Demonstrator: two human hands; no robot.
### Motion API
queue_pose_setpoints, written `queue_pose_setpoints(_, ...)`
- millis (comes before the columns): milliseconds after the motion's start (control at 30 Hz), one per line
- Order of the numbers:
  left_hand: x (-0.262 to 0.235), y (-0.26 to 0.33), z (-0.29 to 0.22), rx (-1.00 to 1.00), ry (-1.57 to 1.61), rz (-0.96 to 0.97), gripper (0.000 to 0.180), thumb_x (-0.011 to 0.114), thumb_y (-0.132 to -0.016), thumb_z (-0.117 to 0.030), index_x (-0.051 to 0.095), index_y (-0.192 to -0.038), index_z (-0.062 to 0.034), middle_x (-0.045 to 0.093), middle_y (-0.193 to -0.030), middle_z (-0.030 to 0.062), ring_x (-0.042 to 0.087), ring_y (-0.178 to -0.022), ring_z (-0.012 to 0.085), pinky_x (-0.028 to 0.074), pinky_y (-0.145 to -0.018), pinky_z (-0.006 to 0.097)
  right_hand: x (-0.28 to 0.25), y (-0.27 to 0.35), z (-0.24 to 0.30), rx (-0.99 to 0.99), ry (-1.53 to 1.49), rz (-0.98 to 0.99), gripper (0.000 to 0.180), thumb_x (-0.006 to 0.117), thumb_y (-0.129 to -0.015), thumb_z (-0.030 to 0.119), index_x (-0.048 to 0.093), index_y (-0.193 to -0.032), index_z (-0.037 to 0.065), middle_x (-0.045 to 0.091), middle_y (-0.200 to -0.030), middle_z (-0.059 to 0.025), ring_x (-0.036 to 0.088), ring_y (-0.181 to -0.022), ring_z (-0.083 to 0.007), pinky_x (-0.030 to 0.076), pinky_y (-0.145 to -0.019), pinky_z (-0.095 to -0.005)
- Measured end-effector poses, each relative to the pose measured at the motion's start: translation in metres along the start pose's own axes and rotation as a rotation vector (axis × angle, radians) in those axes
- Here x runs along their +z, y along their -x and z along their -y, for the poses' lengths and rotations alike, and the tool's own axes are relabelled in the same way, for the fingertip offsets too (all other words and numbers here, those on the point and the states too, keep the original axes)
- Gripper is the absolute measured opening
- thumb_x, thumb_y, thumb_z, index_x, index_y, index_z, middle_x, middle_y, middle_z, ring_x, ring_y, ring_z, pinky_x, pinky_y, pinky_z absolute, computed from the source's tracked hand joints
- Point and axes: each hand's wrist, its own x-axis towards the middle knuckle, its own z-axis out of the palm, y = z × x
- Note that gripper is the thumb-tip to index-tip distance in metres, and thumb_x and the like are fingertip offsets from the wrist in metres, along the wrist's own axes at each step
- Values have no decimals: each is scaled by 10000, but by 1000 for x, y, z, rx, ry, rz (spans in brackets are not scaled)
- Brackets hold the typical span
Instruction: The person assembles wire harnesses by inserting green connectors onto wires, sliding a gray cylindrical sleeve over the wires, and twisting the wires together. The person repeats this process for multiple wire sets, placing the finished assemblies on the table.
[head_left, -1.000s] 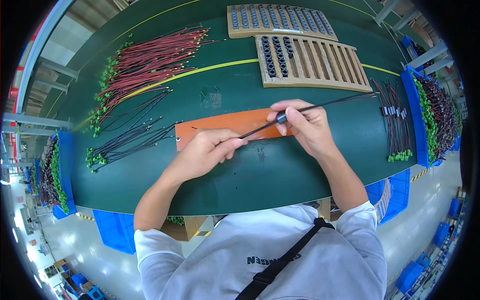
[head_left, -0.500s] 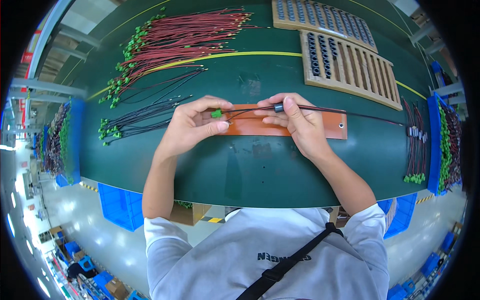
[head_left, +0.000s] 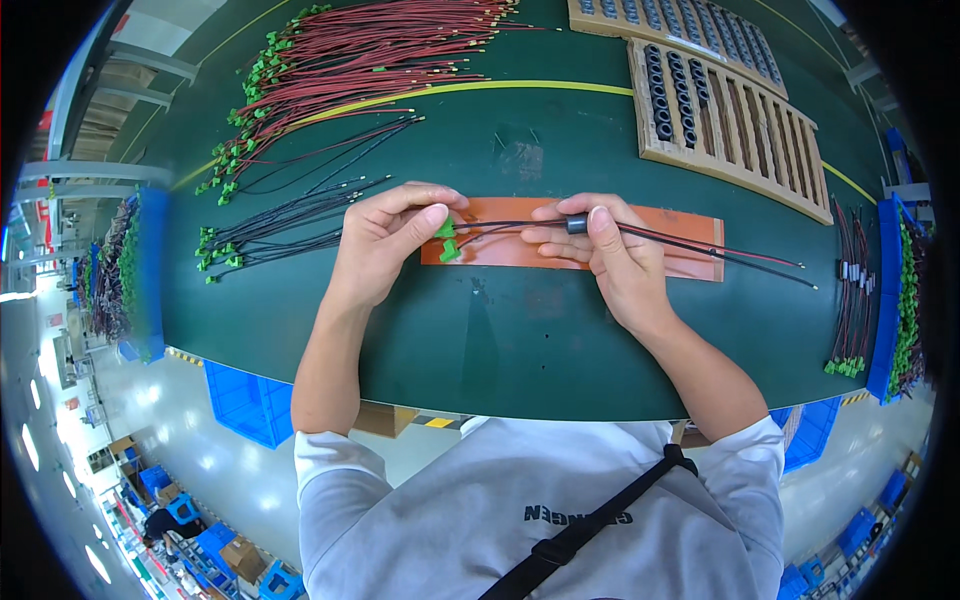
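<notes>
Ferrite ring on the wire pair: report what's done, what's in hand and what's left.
Done: a small batch of ringed wire pairs lies at the right edge. In hand: the left hand pinches the green connectors while the right hand holds the dark ferrite ring threaded on the red and black wire pair. Left: the red wire bundle, black wires and the ring trays.

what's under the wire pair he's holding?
Under the wire pair lies an orange mat on the green table. Left hand and right hand cover the mat's middle; whatever lies beneath them can't be seen.
</notes>
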Motion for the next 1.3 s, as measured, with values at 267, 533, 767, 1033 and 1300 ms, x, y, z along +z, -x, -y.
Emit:
queue_pose_setpoints(267,-10,-2,-4,-16,150,124,233,718,-924,-14,713,-1153,29,666,-1192,168,693,-1073,275,559,-955,392,0,-2,-2,-30,-23,-15,383,450,-1116,334,555,-1249,-9,654,-1252,-216,680,-1174,-297,561,-969,-350)
queue_pose_setpoints(533,-1,0,6,254,-8,-34,579,695,-845,174,557,-1381,4,650,-1159,178,705,-1070,330,596,-950,421,-2,-3,-3,-62,15,-1,329,459,-1117,283,565,-1240,-3,660,-1238,-190,668,-1170,-270,557,-997,-365)
queue_pose_setpoints(767,8,-1,12,529,-282,4,832,669,-835,224,332,-1551,-34,549,-1266,192,695,-1092,331,610,-944,401,-3,-4,-5,-50,-58,-1,265,476,-1111,240,562,-1193,2,672,-1205,-187,681,-1150,-260,581,-963,-351)
queue_pose_setpoints(1033,11,-5,16,389,-210,-12,851,652,-851,223,284,-1569,-47,550,-1222,177,693,-1089,308,610,-945,373,-1,-4,0,13,-87,-11,239,477,-1109,226,548,-1151,1,686,-1168,-206,736,-1051,-268,625,-859,-312)
queue_pose_setpoints(1300,10,-5,18,412,-251,-16,825,636,-858,230,293,-1558,-39,547,-1205,165,693,-1090,295,611,-961,357,-1,-4,-1,5,-71,-19,236,481,-1108,222,553,-1148,1,691,-1151,-197,735,-1052,-260,623,-874,-318)
